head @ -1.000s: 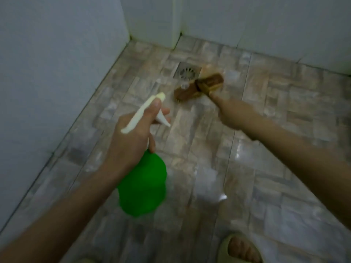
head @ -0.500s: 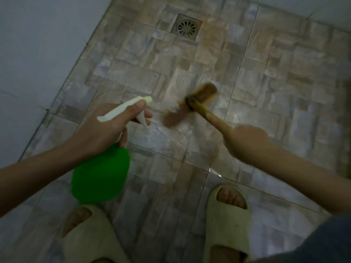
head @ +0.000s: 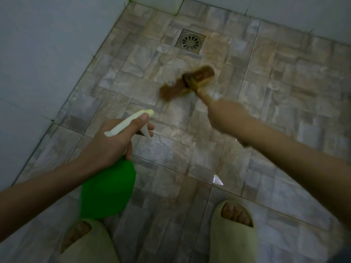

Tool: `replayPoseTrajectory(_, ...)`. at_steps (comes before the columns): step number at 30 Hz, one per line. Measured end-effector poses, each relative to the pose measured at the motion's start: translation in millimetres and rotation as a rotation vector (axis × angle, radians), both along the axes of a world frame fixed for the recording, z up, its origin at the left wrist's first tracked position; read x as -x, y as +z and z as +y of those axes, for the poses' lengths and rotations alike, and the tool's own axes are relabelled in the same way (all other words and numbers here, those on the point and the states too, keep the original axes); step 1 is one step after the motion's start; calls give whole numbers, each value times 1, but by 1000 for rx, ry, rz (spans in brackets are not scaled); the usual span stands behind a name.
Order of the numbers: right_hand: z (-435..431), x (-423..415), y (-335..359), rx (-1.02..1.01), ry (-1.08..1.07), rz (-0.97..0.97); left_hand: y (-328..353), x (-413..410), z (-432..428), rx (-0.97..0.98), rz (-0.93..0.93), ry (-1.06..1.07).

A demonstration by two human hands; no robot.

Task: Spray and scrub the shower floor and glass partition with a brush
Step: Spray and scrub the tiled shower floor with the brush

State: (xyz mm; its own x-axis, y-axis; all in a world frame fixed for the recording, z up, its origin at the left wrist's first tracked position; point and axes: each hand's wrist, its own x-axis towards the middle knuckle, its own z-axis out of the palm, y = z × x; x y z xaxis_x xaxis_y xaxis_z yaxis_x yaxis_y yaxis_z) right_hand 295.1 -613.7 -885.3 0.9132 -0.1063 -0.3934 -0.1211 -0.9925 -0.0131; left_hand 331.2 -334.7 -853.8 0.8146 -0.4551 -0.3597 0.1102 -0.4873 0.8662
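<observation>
Wall: the pale wall fills the left side and meets the floor in a slanted line.

Left hand: the left hand grips the neck of the spray bottle. The thumb lies along the top of the white spray head and the other fingers are curled around the front, at the trigger.

Spray bottle: the green spray bottle hangs under this hand, in the air above the tiles. Its nozzle is directed forward, toward the tiles near the brush.

Brush: the brown brush has its head down on the floor, between the hands and the drain. The head is blurred.

Drain: the round drain is near the brush head, behind it, and not touching it.

Right hand: the right hand is closed around the brush handle. It is blurred, so I cannot tell the single fingers.

Shower floor: the shower floor has stone-pattern tiles, with a shiny wet patch just ahead of the right one of the slippers.

Step in hand: I judge it is the scrubbing of the floor, with the bottle held ready.

Next move: it probably calls for firm pressure on the brush and strokes over the unscrubbed tiles, with a squeeze of the trigger where the tiles look dry. The glass partition is not in view, so this part seems not begun.
</observation>
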Motion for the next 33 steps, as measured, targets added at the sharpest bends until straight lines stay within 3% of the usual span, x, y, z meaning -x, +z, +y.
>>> replayPoseTrajectory(3, -6, -14, 11, -66, -107, 22, 13, -4, -12, 49, -1, 33)
replayPoseTrajectory(7, 21, 54, 28, 13, -67, 143, 18, -15, -17, 93, 6, 55)
replayPoseTrajectory(11, 1, -32, 15, -60, -103, -9, 12, -26, -22, 112, -27, 76)
replayPoseTrajectory(15, -22, -87, 17, -140, -158, -30, 18, -35, -22, 112, -47, 94)
replayPoseTrajectory(18, 3, -25, 22, -131, -180, 69, 27, -37, -9, 139, -36, 137)
replayPoseTrajectory(21, 44, 35, 21, -27, 1, 212, 29, -36, 3, 177, -39, 223)
replayPoseTrajectory(25, 63, -33, 1, -61, 92, 48, 40, -37, 23, 143, -71, 263)
replayPoseTrajectory(28, 77, -92, 5, -166, 43, 55, 52, -41, 48, 97, -116, 290)
replayPoseTrajectory(33, 129, -6, 10, -208, 13, 63, 75, -33, 92, 63, -171, 408)
